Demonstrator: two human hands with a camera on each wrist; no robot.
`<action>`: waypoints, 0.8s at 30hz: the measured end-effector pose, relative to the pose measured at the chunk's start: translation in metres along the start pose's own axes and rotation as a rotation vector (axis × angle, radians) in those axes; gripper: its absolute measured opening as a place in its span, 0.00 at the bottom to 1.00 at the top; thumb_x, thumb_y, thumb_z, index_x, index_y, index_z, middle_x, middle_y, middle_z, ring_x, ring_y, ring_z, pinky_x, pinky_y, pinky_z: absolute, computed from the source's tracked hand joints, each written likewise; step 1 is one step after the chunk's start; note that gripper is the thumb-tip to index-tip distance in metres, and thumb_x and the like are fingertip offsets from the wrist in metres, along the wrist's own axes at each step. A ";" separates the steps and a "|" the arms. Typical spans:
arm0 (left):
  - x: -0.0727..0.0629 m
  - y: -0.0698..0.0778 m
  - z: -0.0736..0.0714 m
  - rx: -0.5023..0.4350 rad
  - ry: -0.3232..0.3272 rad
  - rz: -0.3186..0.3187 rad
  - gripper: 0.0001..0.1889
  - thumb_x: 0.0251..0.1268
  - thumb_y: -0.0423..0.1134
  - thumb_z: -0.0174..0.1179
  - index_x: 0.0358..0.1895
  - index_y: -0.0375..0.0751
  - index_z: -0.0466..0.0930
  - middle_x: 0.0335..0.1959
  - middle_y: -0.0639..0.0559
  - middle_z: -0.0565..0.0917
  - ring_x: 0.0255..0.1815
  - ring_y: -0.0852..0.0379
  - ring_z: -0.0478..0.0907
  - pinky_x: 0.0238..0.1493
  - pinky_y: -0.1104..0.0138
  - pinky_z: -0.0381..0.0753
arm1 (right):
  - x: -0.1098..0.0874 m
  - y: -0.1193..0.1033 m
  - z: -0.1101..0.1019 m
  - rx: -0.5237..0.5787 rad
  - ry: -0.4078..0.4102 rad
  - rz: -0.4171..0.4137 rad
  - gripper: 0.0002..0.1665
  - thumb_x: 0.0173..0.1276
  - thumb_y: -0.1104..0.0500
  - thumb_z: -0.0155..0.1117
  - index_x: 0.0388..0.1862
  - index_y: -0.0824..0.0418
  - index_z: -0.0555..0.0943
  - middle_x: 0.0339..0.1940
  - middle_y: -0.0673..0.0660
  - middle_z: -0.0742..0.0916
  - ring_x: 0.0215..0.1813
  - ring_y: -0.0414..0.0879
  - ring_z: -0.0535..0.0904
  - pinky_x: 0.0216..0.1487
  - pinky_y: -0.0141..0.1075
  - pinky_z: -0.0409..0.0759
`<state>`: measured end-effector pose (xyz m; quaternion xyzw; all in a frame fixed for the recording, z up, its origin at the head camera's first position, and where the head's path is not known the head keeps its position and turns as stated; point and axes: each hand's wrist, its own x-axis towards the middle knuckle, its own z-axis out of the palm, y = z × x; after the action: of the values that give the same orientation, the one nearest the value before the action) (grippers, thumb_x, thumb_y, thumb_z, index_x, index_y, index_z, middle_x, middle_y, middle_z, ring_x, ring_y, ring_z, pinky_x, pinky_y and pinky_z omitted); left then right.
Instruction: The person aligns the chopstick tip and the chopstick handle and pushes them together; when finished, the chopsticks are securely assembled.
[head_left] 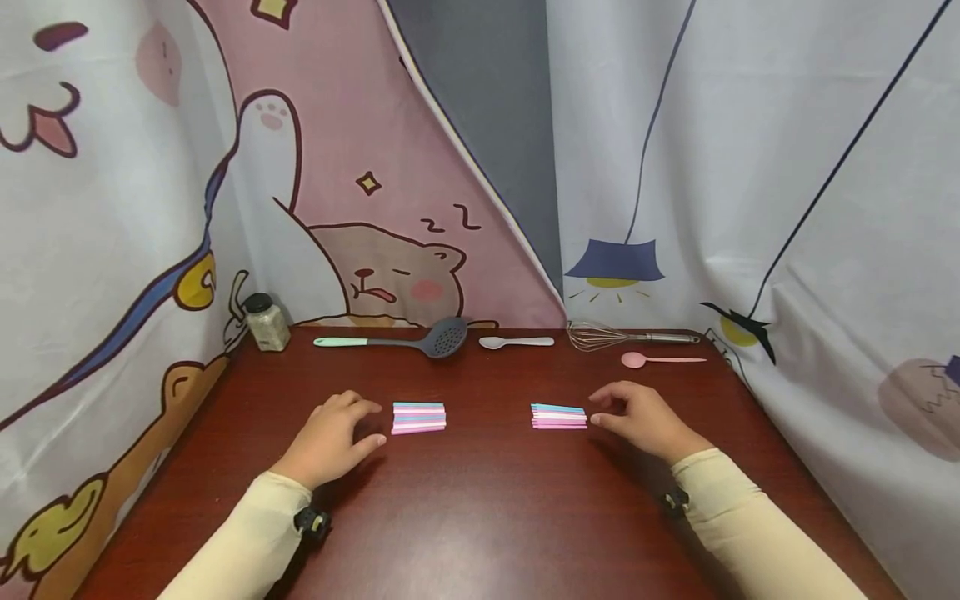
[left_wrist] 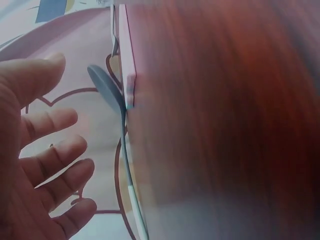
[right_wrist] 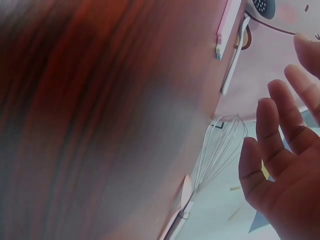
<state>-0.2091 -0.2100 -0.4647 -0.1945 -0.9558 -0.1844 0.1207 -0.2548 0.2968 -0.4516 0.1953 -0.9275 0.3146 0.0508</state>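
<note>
Two flat rows of thin pink, white and blue sticks lie on the brown table, the left row (head_left: pixel 419 418) and the right row (head_left: pixel 559 417). My left hand (head_left: pixel 337 437) hovers at the outer side of the left row, thumb and fingers spread apart with nothing between them. Beside the right row's outer end is my right hand (head_left: pixel 641 419), its relaxed fingers and thumb parted around bare air. Both wrist views show the palms holding nothing, with the end of the left row (left_wrist: pixel 129 65) and of the right row (right_wrist: pixel 225 30) beyond the fingers.
Along the back edge lie a grey skimmer (head_left: pixel 442 338) with a mint handle, a white spoon (head_left: pixel 517 342), a wire whisk (head_left: pixel 630 336) and a pink spoon (head_left: pixel 636 359). A jar with a black lid (head_left: pixel 267 323) stands at the back left. Printed curtains (head_left: pixel 465 75) border the table (head_left: pixel 480 517).
</note>
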 end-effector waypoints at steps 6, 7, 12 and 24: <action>0.008 0.007 0.007 -0.061 -0.049 0.012 0.16 0.60 0.42 0.77 0.50 0.44 0.89 0.39 0.50 0.82 0.45 0.50 0.79 0.51 0.50 0.77 | 0.005 -0.002 0.009 0.001 -0.053 0.019 0.13 0.63 0.61 0.80 0.47 0.59 0.89 0.33 0.47 0.87 0.36 0.39 0.79 0.38 0.34 0.79; 0.009 0.007 0.008 -0.063 -0.061 0.011 0.14 0.61 0.41 0.77 0.49 0.45 0.89 0.38 0.51 0.81 0.44 0.51 0.78 0.49 0.51 0.77 | 0.006 -0.002 0.011 -0.001 -0.063 0.019 0.12 0.64 0.60 0.79 0.46 0.58 0.89 0.33 0.46 0.86 0.35 0.39 0.78 0.37 0.34 0.78; 0.014 0.010 0.013 -0.076 -0.110 0.004 0.11 0.62 0.38 0.76 0.46 0.45 0.89 0.35 0.53 0.80 0.38 0.57 0.74 0.44 0.55 0.75 | 0.009 -0.005 0.017 -0.012 -0.120 0.008 0.09 0.64 0.60 0.79 0.43 0.56 0.90 0.31 0.45 0.85 0.35 0.39 0.76 0.36 0.34 0.76; 0.022 0.010 0.022 -0.093 -0.179 -0.031 0.07 0.64 0.33 0.72 0.43 0.46 0.89 0.31 0.57 0.76 0.34 0.59 0.72 0.41 0.58 0.75 | 0.013 -0.016 0.020 -0.066 -0.231 -0.026 0.08 0.61 0.65 0.79 0.37 0.56 0.89 0.28 0.44 0.84 0.31 0.37 0.74 0.34 0.33 0.75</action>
<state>-0.2282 -0.1856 -0.4747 -0.2010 -0.9560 -0.2125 0.0226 -0.2604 0.2688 -0.4557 0.2405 -0.9345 0.2585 -0.0461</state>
